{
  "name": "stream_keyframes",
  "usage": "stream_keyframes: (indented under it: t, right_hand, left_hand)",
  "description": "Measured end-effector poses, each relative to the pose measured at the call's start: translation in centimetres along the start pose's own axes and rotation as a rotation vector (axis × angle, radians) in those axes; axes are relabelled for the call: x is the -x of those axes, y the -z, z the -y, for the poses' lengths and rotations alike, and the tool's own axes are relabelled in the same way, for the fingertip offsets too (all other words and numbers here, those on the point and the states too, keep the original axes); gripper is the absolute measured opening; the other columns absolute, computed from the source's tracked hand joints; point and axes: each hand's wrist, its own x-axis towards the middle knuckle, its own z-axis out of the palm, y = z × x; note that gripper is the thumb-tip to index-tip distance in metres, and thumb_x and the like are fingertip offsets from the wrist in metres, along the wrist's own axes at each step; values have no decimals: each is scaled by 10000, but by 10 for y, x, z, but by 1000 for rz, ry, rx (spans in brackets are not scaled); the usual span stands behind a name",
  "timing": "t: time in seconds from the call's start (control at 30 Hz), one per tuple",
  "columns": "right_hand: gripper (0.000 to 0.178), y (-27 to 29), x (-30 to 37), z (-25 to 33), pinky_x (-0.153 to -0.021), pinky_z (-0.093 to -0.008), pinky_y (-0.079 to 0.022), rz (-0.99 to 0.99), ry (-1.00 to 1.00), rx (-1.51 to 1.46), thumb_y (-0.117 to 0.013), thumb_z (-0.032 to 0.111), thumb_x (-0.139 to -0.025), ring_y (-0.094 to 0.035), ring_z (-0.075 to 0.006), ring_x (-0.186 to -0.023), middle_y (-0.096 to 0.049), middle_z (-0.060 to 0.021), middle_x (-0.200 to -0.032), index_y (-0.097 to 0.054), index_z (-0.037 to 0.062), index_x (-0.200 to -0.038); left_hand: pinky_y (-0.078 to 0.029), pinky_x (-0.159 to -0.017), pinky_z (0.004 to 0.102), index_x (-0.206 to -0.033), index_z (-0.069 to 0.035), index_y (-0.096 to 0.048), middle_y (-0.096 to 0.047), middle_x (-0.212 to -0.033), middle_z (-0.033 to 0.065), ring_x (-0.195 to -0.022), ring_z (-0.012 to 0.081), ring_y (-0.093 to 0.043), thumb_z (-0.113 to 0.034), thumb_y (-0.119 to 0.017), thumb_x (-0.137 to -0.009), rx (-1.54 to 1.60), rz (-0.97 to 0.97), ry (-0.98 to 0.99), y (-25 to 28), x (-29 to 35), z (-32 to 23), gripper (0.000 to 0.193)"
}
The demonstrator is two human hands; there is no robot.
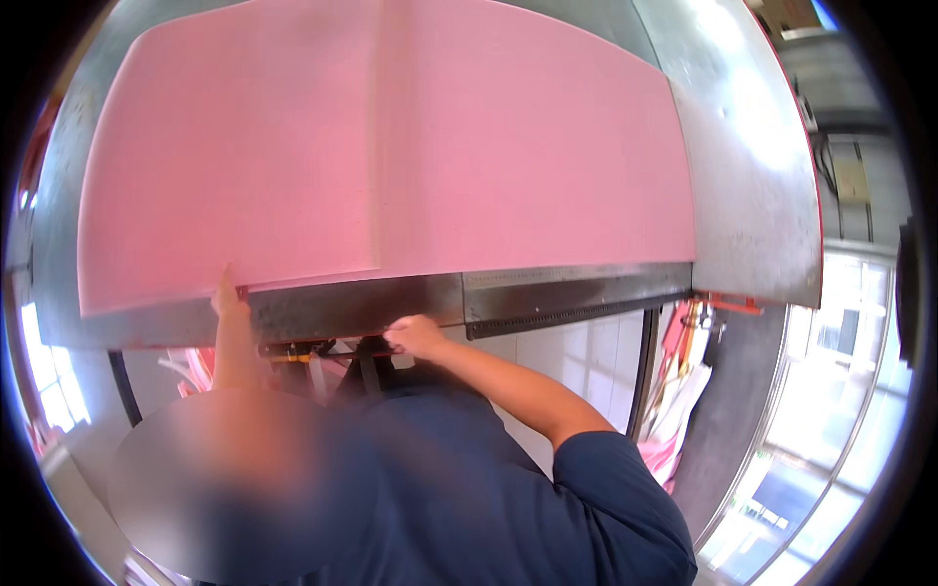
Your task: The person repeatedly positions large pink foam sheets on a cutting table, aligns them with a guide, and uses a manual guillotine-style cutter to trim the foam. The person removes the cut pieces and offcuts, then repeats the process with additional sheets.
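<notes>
A large pink sheet (547,146) covers most of the metal-topped table, with a lengthwise edge or seam near its middle. At the near edge of its left part (234,176), my left hand (231,296) touches the pink material with a finger stretched out over it. The other left fingers are partly hidden. My right hand (415,337) is curled closed just off the table's dark front edge (371,305), to the right of my left hand. Whatever its fingers may hold is too small to make out.
Bare metal tabletop (747,146) extends right of the sheet. A dark toothed strip (576,311) runs along the front edge. Pink and white scraps (679,391) hang or lie below at the right, beside a dark table leg (642,376). Bright windows (821,371) stand further right.
</notes>
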Motion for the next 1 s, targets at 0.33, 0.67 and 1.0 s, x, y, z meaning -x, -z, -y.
stream_keyframes:
  t: [0.33, 0.67, 1.0]
  right_hand:
    - [305, 120, 39, -67, -594, -282, -558, -590, -71, -691, -664, 284, -918, -678, -158, -665, -720, -114, -838, -693, -12, -982]
    - [291, 150, 4, -58, -650, -316, -565, -779, -61, -583, -671, 275, -895, -704, -179, -609, -727, -82, -747, -715, -13, -906]
    - [409, 205, -12, -78, -815, -364, -554, -1059, -117, -317, -698, 328, -855, -735, -263, -869, -737, -168, -869, -703, -40, -1033]
  left_hand:
    - [-451, -590, 300, -1102, -21, -628, -635, -954, 63, -733, 202, -568, -381, -843, -781, -300, -126, -47, 24, -55, 20, 528]
    - [-443, -618, 265, -1071, -147, -657, -654, -968, 0, -762, 150, -563, -511, -779, -795, -272, -22, 96, 45, -82, 9, 473]
    - [-406, -605, 247, -954, -170, -632, -614, -918, -6, -729, 131, -518, -553, -790, -765, -234, -151, 169, 39, -69, 7, 455]
